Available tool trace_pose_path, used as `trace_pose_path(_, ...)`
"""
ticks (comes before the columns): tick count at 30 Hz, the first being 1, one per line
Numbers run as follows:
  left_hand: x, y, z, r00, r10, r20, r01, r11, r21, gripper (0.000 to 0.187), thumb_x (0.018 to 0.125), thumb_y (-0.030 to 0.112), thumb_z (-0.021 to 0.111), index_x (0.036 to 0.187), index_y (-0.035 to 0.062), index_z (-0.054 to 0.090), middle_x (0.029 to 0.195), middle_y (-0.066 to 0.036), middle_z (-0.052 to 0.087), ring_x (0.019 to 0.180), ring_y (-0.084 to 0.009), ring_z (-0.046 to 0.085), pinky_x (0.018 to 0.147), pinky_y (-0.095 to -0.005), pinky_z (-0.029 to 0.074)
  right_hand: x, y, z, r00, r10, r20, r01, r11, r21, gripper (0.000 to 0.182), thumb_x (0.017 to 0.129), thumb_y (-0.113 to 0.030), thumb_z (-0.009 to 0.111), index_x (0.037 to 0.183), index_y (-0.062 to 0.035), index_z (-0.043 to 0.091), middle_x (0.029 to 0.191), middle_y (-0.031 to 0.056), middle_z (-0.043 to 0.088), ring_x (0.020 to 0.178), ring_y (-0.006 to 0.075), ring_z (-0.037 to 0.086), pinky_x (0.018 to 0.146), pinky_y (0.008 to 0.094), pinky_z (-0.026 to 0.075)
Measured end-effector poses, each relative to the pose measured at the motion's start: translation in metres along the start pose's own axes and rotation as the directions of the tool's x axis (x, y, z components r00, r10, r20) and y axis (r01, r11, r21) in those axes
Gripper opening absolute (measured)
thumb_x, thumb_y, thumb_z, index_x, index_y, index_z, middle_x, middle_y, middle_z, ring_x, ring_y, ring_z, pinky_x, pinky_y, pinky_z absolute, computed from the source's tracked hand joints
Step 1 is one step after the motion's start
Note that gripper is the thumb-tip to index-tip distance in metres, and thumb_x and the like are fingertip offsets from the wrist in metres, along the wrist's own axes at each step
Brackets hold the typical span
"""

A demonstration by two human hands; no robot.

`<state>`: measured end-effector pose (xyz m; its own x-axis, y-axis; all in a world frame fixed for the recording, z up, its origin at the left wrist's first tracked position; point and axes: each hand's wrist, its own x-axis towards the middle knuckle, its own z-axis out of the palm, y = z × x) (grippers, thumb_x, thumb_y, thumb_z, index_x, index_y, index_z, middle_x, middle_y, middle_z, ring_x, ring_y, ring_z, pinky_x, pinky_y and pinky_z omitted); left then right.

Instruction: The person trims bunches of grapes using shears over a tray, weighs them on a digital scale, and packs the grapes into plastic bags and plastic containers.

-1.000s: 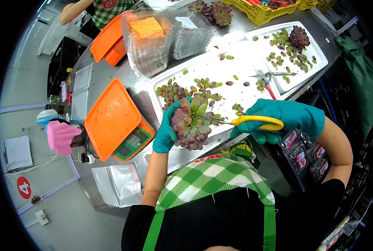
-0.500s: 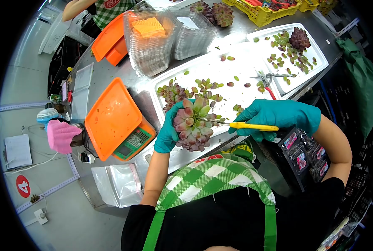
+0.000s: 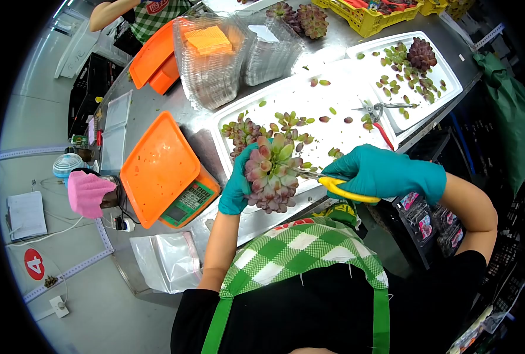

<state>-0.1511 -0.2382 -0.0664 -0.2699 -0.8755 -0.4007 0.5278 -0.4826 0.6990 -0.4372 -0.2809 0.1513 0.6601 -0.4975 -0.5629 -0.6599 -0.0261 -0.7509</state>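
Observation:
My left hand [image 3: 237,183], in a teal glove, is closed round the left side of a pink-green succulent [image 3: 273,177]. In my right hand [image 3: 383,171], also gloved, are yellow-handled scissors [image 3: 351,190]. Their metal blades reach to the right side of the rosette, among its leaves. Behind the succulent, a white tray [image 3: 345,88] holds another reddish succulent [image 3: 243,131] and several loose leaves [image 3: 292,121]. Red-handled pruners [image 3: 382,127] lie where this tray meets a second white tray [image 3: 451,88], which bears a dark rosette [image 3: 421,54] and more leaves.
An orange scale [image 3: 161,168] stands left, beside clear bags [image 3: 167,259]. Stacked clear plastic trays [image 3: 212,65] and an orange bin [image 3: 156,56] are behind it. At the back are a yellow crate [image 3: 365,20] and a co-worker's arm [image 3: 110,13]. Black crates stand at lower right.
The scissors have turned in my right hand, with their handles now lower and more spread. My right hand has shifted slightly left. The succulent has barely moved.

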Motion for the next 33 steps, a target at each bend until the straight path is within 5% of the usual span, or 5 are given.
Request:
trace_pose_path(6, -0.002, 0.005, 0.003, 0.998, -0.043, 0.043, 0.046, 0.995, -0.087, 0.087, 0.042, -0.007, 0.054, 0.126, 0.008, 0.034, 0.126, -0.007, 0.038, 0.114, -0.0216, 0.041, 0.098, -0.0324, 0.033, -0.017, -0.008, 0.014, 0.932, -0.21, -0.296, -0.026, 0.776, -0.631, 0.039, 0.076, -0.025, 0.059, 0.112, -0.0112, 0.054, 0.073, 0.0096, 0.061, 0.059, 0.0256, 0.058, 0.054, 0.0328, 0.046)
trace_pose_path(13, 0.005, -0.002, -0.012, 0.986, -0.148, 0.076, 0.162, 0.957, -0.239, 0.049, 0.089, 0.035, 0.034, 0.126, 0.004, 0.032, 0.124, -0.015, 0.041, 0.108, -0.0287, 0.046, 0.092, -0.0409, 0.04, -0.02, 0.003, -0.002, 0.831, -0.446, -0.333, 0.137, 0.743, -0.655, 0.035, 0.076, -0.029, 0.059, 0.105, -0.0115, 0.053, 0.07, 0.0077, 0.058, 0.056, 0.0255, 0.056, 0.049, 0.0346, 0.043)
trace_pose_path(21, -0.004, 0.02, 0.009, 0.972, -0.084, 0.221, 0.071, 0.995, 0.066, 0.037, 0.089, 0.019, 0.037, 0.123, 0.0061, 0.038, 0.125, -0.008, 0.042, 0.111, -0.0183, 0.044, 0.097, -0.029, 0.033, -0.007, -0.01, -0.007, 0.824, -0.559, -0.091, -0.014, 0.14, -0.99, 0.054, 0.074, -0.02, 0.058, 0.124, -0.009, 0.041, 0.073, 0.0014, 0.047, 0.064, 0.0141, 0.05, 0.05, 0.0274, 0.042)
trace_pose_path(30, -0.009, 0.035, 0.039, 0.976, -0.182, 0.121, 0.183, 0.983, -0.001, 0.036, 0.087, 0.018, 0.038, 0.118, 0.002, 0.044, 0.119, -0.008, 0.048, 0.106, -0.0164, 0.049, 0.093, -0.0282, 0.038, -0.004, -0.005, -0.012, 0.743, -0.668, 0.04, -0.056, -0.121, -0.991, 0.05, 0.078, -0.02, 0.054, 0.125, -0.0089, 0.042, 0.07, -0.0006, 0.042, 0.063, 0.011, 0.046, 0.05, 0.0229, 0.04)
trace_pose_path(33, -0.007, 0.043, 0.048, 0.932, -0.187, 0.309, 0.193, 0.981, 0.012, 0.036, 0.087, 0.018, 0.039, 0.118, -0.0003, 0.044, 0.117, -0.01, 0.049, 0.104, -0.0171, 0.05, 0.092, -0.0287, 0.04, -0.007, -0.011, -0.01, 0.737, -0.675, 0.043, -0.065, -0.134, -0.989, 0.05, 0.077, -0.018, 0.053, 0.125, -0.0091, 0.042, 0.07, -0.0006, 0.041, 0.064, 0.0111, 0.046, 0.052, 0.0223, 0.041)
